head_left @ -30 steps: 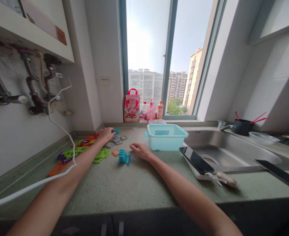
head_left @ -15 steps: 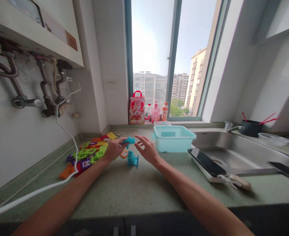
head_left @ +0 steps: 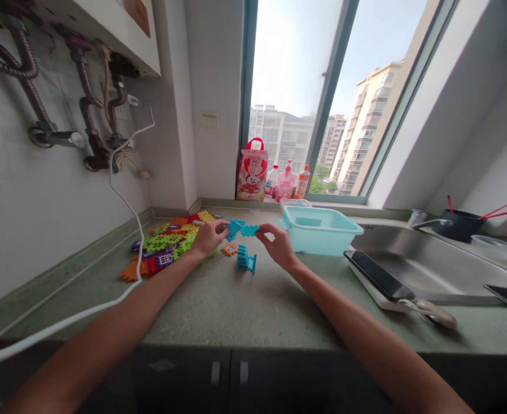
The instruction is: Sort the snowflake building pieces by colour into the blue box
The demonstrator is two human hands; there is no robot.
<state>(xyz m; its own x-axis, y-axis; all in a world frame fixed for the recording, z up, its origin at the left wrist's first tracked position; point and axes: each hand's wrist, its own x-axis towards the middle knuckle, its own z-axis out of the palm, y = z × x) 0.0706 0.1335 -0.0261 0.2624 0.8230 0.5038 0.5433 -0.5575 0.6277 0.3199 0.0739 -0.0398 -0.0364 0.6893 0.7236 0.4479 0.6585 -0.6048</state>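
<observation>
My left hand [head_left: 209,237] pinches a blue toothed building piece [head_left: 235,228] above the counter. Between the fingertips of my right hand [head_left: 279,246] is the outer end of a second blue piece [head_left: 249,231]. The two pieces meet edge to edge; whether they are locked together I cannot tell. Just below them, a small blue assembly of similar pieces [head_left: 243,260] stands on the counter. An orange window-like piece [head_left: 229,249] lies to its left. Beyond my left forearm spreads a pile of colourful toothed pieces [head_left: 163,244], partly covered by my wrist.
A light blue plastic tub [head_left: 322,238] stands right of my hands, before a steel sink [head_left: 430,282]. A phone [head_left: 378,275] rests on a white object by the sink. A white cable [head_left: 84,315] crosses the counter's left side. Bottles [head_left: 285,184] line the windowsill.
My right hand has closed on a blue piece, where it was apart from the left hand's pieces before. The blue pieces now stretch between both hands. The view has tilted down and shifted left.
</observation>
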